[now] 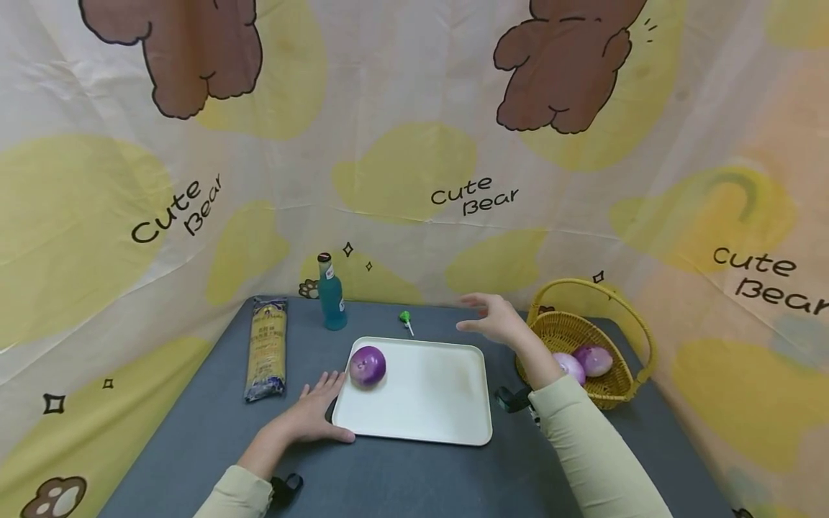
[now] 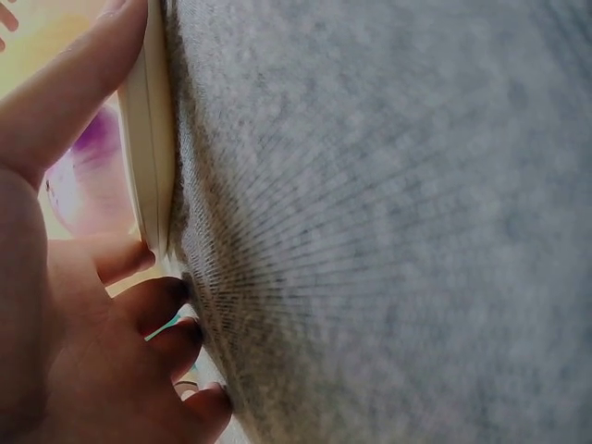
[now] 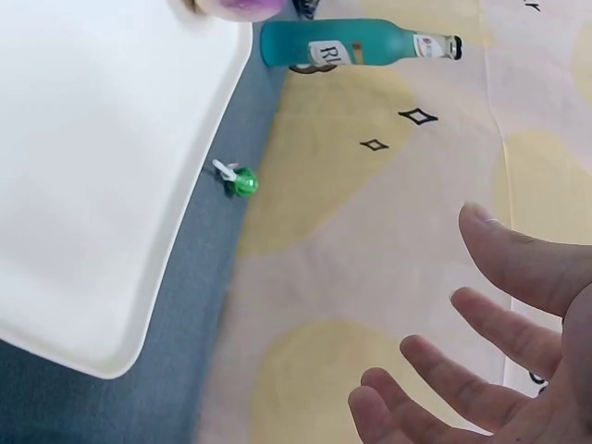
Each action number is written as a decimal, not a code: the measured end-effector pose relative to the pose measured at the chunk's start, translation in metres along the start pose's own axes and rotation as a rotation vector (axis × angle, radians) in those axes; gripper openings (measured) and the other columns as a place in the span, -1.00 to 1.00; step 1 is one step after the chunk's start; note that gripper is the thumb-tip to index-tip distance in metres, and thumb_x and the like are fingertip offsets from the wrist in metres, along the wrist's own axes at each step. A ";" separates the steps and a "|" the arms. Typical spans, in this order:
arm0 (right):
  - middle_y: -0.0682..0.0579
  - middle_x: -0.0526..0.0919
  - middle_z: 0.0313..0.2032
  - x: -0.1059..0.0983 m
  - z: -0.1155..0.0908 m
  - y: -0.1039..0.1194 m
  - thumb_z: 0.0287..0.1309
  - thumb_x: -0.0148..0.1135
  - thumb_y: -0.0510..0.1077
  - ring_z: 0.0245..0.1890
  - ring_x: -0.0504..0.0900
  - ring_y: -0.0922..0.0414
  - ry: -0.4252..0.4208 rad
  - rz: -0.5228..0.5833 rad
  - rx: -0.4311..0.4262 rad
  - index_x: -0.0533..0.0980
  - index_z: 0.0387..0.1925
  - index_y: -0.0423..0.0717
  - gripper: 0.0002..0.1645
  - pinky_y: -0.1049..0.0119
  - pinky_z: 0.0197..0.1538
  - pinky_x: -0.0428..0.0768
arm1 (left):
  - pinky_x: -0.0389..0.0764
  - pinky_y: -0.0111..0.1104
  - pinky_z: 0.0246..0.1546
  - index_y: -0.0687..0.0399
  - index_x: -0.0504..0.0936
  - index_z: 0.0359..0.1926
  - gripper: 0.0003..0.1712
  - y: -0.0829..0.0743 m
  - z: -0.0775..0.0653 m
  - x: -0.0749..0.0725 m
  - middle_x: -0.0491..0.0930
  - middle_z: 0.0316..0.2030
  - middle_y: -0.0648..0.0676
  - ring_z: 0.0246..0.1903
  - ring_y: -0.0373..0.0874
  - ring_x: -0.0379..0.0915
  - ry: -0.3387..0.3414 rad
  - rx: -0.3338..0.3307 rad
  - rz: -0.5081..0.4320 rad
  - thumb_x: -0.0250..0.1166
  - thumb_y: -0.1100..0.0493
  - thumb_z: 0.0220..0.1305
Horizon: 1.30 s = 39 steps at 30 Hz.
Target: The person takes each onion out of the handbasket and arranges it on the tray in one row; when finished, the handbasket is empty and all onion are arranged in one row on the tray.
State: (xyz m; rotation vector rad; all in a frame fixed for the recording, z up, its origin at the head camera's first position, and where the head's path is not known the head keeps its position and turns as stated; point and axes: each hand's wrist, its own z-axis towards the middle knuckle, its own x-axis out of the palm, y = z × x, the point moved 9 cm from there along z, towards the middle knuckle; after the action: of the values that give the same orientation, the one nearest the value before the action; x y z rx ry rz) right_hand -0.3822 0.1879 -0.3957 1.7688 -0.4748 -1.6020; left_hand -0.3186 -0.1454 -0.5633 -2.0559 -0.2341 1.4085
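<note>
A purple onion (image 1: pixel 368 366) sits at the left end of a white tray (image 1: pixel 421 392). My left hand (image 1: pixel 314 411) rests at the tray's near left corner, fingers spread along its left side and thumb at the front edge; the left wrist view shows the thumb (image 2: pixel 83 83) against the rim. Raised in the air beyond the tray's right side, my right hand (image 1: pixel 495 319) holds nothing, its fingers apart and loosely bent. To its right stands a yellow wicker basket (image 1: pixel 612 378) with purple onions (image 1: pixel 593 360) inside, partly hidden by the right forearm.
A green lollipop (image 1: pixel 405 317) lies behind the tray. Further left, a blue bottle (image 1: pixel 333 302) stands upright near the table's back edge. A long yellow packet (image 1: pixel 266 349) lies on the left of the grey table (image 1: pixel 414 482). A patterned cloth (image 1: pixel 401 173) hangs behind.
</note>
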 end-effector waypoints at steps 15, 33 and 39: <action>-0.26 0.44 0.37 -0.033 -0.009 -0.024 0.23 0.42 -0.05 0.36 0.40 -0.31 -0.024 0.045 0.053 0.40 0.39 -0.08 -0.26 -0.22 0.28 0.50 | -0.34 0.30 0.48 0.19 -0.06 0.60 0.50 0.004 -0.001 0.000 -0.11 0.58 0.35 0.57 0.33 -0.36 -0.005 -0.007 -0.004 0.58 -0.37 -0.15; -0.34 0.40 0.37 -0.077 -0.028 -0.076 0.27 0.38 0.04 0.34 0.39 -0.35 -0.055 -0.016 0.108 0.35 0.42 -0.16 -0.21 -0.22 0.30 0.47 | -0.32 0.31 0.47 0.21 -0.05 0.60 0.51 0.002 0.001 0.001 -0.10 0.57 0.36 0.56 0.35 -0.34 -0.001 -0.008 0.002 0.57 -0.39 -0.15; -0.41 0.41 0.34 -0.095 -0.032 -0.096 0.30 0.33 0.06 0.35 0.34 -0.39 -0.070 -0.052 0.118 0.35 0.39 -0.30 -0.20 -0.28 0.35 0.37 | -0.32 0.32 0.47 0.22 -0.05 0.60 0.50 0.000 0.001 0.001 -0.11 0.57 0.38 0.56 0.35 -0.35 -0.002 0.003 0.003 0.56 -0.38 -0.14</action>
State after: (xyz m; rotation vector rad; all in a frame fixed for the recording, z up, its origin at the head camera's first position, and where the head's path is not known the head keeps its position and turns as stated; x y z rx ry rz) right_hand -0.3848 0.3270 -0.3946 1.8292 -0.5711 -1.7075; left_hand -0.3189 -0.1450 -0.5644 -2.0533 -0.2291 1.4121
